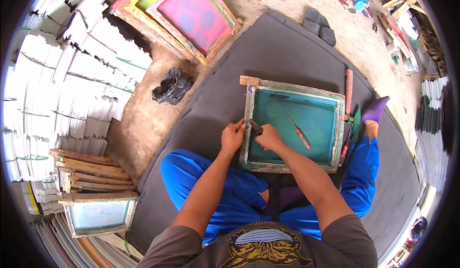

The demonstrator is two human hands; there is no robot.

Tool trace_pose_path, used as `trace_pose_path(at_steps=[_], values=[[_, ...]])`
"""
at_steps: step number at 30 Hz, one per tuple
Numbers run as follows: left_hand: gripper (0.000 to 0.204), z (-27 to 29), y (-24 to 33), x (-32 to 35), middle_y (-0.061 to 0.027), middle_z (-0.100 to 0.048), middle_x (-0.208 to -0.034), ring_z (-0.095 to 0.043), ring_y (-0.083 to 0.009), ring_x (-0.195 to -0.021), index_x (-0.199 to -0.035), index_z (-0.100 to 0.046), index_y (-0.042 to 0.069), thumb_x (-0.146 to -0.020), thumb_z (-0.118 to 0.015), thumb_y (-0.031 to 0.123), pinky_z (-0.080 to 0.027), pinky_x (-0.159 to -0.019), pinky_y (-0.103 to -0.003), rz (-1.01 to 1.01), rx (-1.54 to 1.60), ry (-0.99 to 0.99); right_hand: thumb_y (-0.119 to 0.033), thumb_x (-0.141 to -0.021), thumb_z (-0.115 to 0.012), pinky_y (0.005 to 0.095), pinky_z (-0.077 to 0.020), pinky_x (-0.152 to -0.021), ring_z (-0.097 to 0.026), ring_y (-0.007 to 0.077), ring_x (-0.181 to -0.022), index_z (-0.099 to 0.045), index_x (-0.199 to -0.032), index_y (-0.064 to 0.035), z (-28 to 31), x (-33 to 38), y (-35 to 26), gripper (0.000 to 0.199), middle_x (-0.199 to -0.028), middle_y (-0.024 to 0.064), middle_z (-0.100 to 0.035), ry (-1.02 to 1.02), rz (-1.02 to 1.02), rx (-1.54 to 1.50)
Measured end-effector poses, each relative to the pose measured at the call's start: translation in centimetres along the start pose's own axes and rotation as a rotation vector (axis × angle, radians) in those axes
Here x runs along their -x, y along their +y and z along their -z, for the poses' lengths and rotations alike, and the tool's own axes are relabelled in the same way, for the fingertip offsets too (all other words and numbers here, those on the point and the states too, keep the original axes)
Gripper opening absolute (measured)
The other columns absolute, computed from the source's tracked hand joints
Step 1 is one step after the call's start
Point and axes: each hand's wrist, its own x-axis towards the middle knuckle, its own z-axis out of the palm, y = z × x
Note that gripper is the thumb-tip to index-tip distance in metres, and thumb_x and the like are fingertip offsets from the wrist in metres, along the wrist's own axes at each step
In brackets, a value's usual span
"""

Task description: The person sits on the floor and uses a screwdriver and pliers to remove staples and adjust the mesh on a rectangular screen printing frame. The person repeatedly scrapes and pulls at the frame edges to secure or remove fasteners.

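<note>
A wooden screen-printing frame (338, 129) with teal-green mesh lies on a dark grey mat in front of my crossed legs in blue trousers. My left hand (232, 137) presses on the frame's left rail from outside, fingers curled. My right hand (269, 137) is shut on a small dark tool (256, 127), its tip at the same left rail. A red-handled knife or blade (300, 134) lies loose on the mesh. A long reddish squeegee handle (349, 91) rests along the frame's right side.
The dark grey mat (268, 57) covers the dirt floor. A black plastic bag (172, 87) lies at its left edge. Stacked coloured frames (182, 14) lean at the back; white paper stacks (72, 76) fill the left. More wooden frames (96, 191) sit lower left.
</note>
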Motion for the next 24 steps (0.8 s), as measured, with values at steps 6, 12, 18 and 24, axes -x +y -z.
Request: trace_pose_path(at_steps=[6, 12, 18, 24], values=[[0.033, 1.5, 1.1, -0.5, -0.0095, -0.065, -0.075, -0.063, -0.0215, -0.061, -0.106, -0.078, 0.002, -0.1, -0.066, 0.031, -0.051, -0.061, -0.037, 0.132, 0.274, 0.028, -0.014, -0.078, -0.067, 0.0504, -0.0565, -0.084, -0.072, 0.0424, -0.094, -0.074, -0.101, 0.0, -0.4, 1.5, -0.2, 0.027, -0.094, 0.0235, -0.075, 0.074, 0.227, 0.242], [0.024, 4.4, 0.7, -1.2, 0.0012, -0.058, -0.072, -0.046, -0.0092, -0.053, -0.092, -0.07, 0.008, -0.1, -0.066, 0.03, -0.028, -0.045, -0.025, 0.593, 0.963, -0.398, -0.03, -0.088, -0.072, 0.0412, -0.0585, -0.068, -0.076, 0.0283, -0.077, -0.07, -0.098, 0.0046, 0.1, 2.0, -2.2, 0.036, -0.081, 0.0202, -0.073, -0.252, 0.226, 0.062], [0.019, 4.3, 0.3, -1.7, 0.0019, -0.055, -0.072, -0.045, -0.0089, -0.054, -0.093, -0.067, 0.01, -0.1, -0.067, 0.028, -0.029, -0.046, -0.025, 0.655, 1.043, -0.418, -0.05, -0.103, -0.062, 0.0402, -0.0591, -0.064, -0.074, 0.0239, -0.083, -0.067, -0.107, 0.0027, -0.1, 0.4, -0.4, 0.053, -0.087, 0.0127, -0.073, -0.484, 0.113, -0.149], [0.024, 3.9, -0.8, -2.8, -0.0043, -0.066, -0.075, -0.058, -0.0151, -0.059, -0.091, -0.074, 0.0, -0.095, -0.074, 0.024, -0.047, -0.057, -0.032, 0.367, 0.404, 0.252, -0.052, -0.105, -0.056, 0.0422, -0.0613, -0.066, -0.074, 0.0274, -0.081, -0.065, -0.111, 0.0002, 0.7, 0.3, 0.4, 0.054, -0.096, 0.0184, -0.074, -0.512, -0.095, -0.559]])
